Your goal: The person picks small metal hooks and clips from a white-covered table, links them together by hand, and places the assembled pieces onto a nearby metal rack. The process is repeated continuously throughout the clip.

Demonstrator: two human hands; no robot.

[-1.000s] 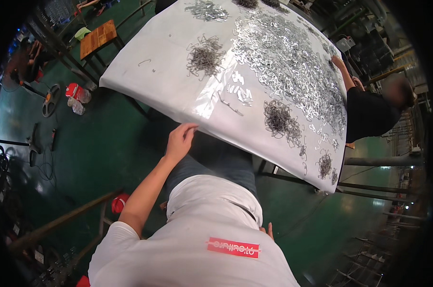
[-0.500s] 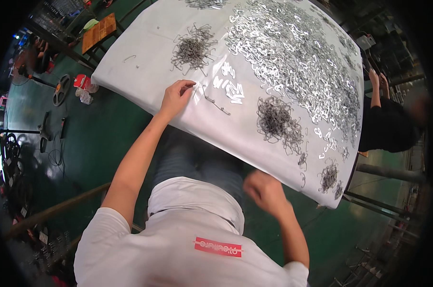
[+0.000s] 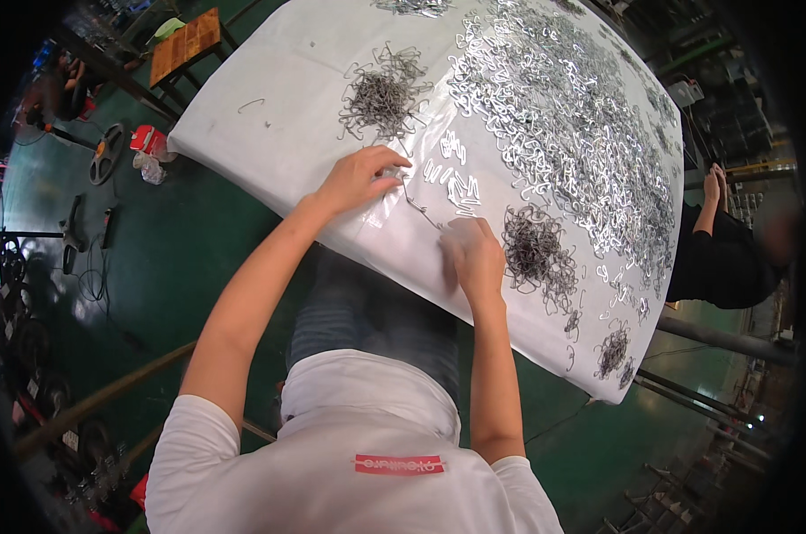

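My left hand point(image 3: 365, 180) rests low over the white sheeted table point(image 3: 270, 169), its thumb and fingers curved and apart at the upper end of a short row of thin dark wire hooks point(image 3: 418, 206). At the row's lower end is my right hand point(image 3: 476, 258), its fingertips pointing down and smeared by motion. Whether it holds a hook cannot be seen. Just beyond the row lie several shiny, narrow metal links point(image 3: 461, 185). A tangled pile of dark wire hooks point(image 3: 383, 93) sits beyond my left hand, and another pile point(image 3: 536, 249) is right of my right hand.
A broad spread of bright metal hooks point(image 3: 563, 116) covers the far right of the table. Smaller hook piles point(image 3: 613, 351) lie near its right corner. A person in black point(image 3: 728, 254) is beyond the right edge. A wooden stool point(image 3: 185, 49) and red box point(image 3: 148, 140) stand left.
My right hand has come up from beside my lap onto the table at the hook row. My left hand has shifted slightly, its thumb and fingers now farther apart.
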